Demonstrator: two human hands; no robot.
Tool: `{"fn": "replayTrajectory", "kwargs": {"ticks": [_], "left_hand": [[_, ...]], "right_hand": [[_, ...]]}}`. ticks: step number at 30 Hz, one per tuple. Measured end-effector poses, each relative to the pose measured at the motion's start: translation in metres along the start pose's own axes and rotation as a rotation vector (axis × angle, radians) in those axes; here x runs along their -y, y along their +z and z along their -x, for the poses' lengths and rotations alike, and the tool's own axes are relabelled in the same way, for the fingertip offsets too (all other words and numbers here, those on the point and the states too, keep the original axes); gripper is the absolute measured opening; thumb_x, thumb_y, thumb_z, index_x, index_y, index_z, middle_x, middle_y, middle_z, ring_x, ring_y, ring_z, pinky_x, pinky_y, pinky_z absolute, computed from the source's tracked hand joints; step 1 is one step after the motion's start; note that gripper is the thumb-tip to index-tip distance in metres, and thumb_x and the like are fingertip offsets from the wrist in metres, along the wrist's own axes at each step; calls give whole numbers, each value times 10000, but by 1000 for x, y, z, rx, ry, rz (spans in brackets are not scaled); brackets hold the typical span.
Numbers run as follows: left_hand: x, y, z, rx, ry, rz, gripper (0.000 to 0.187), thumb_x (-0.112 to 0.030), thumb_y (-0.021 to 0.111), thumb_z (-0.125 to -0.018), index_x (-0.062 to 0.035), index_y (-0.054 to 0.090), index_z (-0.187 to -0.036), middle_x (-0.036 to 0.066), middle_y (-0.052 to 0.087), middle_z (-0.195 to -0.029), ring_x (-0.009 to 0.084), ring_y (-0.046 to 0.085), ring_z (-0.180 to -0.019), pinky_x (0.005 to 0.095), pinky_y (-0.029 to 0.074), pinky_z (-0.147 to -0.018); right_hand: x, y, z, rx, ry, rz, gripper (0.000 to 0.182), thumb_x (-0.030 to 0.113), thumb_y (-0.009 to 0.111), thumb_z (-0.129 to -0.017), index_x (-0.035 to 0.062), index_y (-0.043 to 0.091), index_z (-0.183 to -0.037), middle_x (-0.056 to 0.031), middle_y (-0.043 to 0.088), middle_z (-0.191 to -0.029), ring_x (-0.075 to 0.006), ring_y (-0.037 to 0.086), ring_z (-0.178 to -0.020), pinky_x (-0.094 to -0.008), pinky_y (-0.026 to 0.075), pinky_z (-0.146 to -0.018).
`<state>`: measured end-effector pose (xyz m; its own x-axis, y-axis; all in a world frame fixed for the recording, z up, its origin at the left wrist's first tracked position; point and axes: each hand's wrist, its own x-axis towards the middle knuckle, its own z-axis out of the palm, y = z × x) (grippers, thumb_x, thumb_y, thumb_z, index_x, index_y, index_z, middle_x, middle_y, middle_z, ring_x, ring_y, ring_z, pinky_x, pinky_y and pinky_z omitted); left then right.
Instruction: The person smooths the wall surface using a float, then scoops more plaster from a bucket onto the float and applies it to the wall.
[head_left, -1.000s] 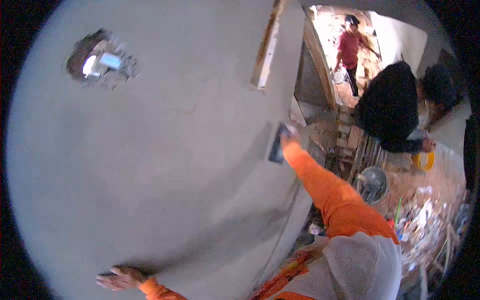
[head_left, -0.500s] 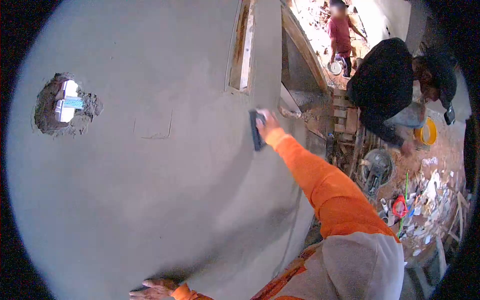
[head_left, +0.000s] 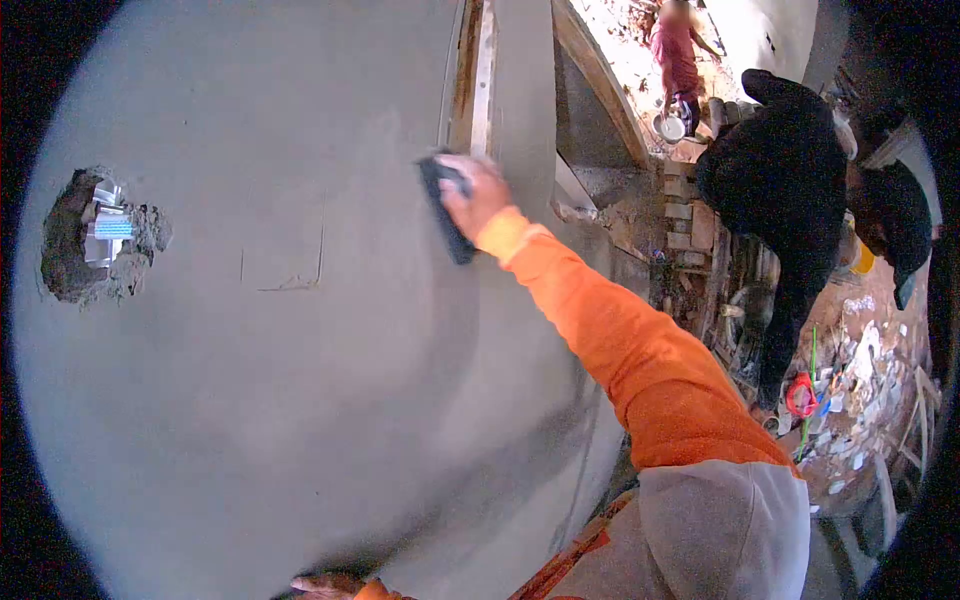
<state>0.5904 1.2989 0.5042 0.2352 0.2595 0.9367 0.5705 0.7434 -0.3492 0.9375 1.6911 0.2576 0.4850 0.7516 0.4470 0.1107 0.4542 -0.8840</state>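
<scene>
My right hand grips a dark plastering float, its long face laid against the grey plastered wall just left of and below a narrow framed opening. The float is tilted, its top leaning left. At the bottom edge of the view, my left hand rests by the wall with fingers stretched out, holding nothing that I can see; part of it is cut off. Thin lines scored in the plaster lie left of the float.
A ragged hole breaks the wall at far left. Close on the right, a co-worker in black bends over. Another person in a red shirt stands farther off with a white bucket. Rubble litters the ground.
My right hand has slid the float left and slightly up across the wall. The co-worker in black has shifted, now covering the dark bucket and most of the yellow one.
</scene>
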Motion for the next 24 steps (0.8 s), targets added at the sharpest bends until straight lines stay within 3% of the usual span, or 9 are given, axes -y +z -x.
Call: {"fn": "replayTrajectory", "kwargs": {"ticks": [4, 5, 9, 11, 13, 15, 19, 21, 24], "left_hand": [[11, 7, 6, -36, 28, 77, 633, -483, 362, -944, -82, 269, -1424, 220, 274, -1450, 421, 281, -1315, 584, 262, -1027], [8, 6, 5, -42, 31, 62, 629, -487, 351, -945, -92, 266, -1427, 210, 272, -1454, 410, 271, -1322, 581, 248, -1033], [1, 3, 1, -67, 57, 27, 617, -506, 309, -947, -133, 254, -1436, 168, 263, -1469, 366, 232, -1351, 571, 190, -1055], [-1, 1, 1, -83, 110, 5, 611, -516, 288, -949, -154, 248, -1440, 147, 259, -1477, 343, 212, -1365, 565, 162, -1066], [-3, -1, 0, -88, 141, -10, 607, -525, 267, -950, -175, 242, -1445, 126, 255, -1484, 321, 192, -1379, 560, 133, -1077], [-9, -4, 0, -60, 63, -12, 602, -527, 261, -952, -184, 240, -1447, 115, 257, -1486, 310, 186, -1385, 551, 122, -1084], [-10, -7, -3, -20, -55, 25, 598, -519, 273, -954, -185, 236, -1448, 116, 268, -1481, 310, 194, -1382, 525, 141, -1089], [-8, -7, -2, -9, -77, 40, 597, -516, 277, -954, -186, 233, -1449, 117, 272, -1479, 309, 195, -1381, 515, 148, -1090], [-2, -4, 1, -8, -86, 57, 598, -514, 277, -955, -176, 240, -1447, 116, 265, -1484, 300, 182, -1388, 534, 146, -1081]], "right_hand": [[-146, -9, 94, 7, 388, 70, 378, 142, 607, -809, 145, 546, -1182, -180, 568, -1137, -366, 511, -1095, -415, 407, -952], [-191, -12, 119, 95, 646, 3, 387, 141, 615, -804, 154, 542, -1184, -173, 578, -1125, -341, 540, -1065, -413, 420, -938], [-214, -32, 158, -4, 688, 329, 401, 226, 605, -806, 57, 520, -1160, -189, 584, -1151, -337, 559, -1071, -411, 437, -926], [-199, -33, 151, 1, 918, 298, 353, 202, 595, -811, 73, 544, -1136, -198, 587, -1141, -349, 571, -1036, -410, 453, -898], [-178, -25, 132, -50, 827, 312, 307, 123, 604, -811, 92, 576, -1116, -135, 650, -1020, -258, 620, -940, -343, 489, -811], [-173, -20, 112, -116, 789, -208, 298, 136, 582, -835, 83, 572, -1128, -101, 651, -995, -226, 627, -873, -340, 505, -754], [-155, -31, 74, -85, 679, -187, 341, 154, 556, -863, 83, 534, -1196, -67, 639, -978, -190, 618, -831, -337, 512, -737], [-138, -40, 57, -68, 870, -1045, 300, 127, 501, -887, 95, 530, -1184, -47, 602, -986, -173, 580, -859, -329, 498, -761], [-126, -47, 36, 99, 826, -963, 336, 118, 461, -904, 87, 493, -1237, -50, 605, -1014, -151, 580, -867, -313, 495, -770]]}}
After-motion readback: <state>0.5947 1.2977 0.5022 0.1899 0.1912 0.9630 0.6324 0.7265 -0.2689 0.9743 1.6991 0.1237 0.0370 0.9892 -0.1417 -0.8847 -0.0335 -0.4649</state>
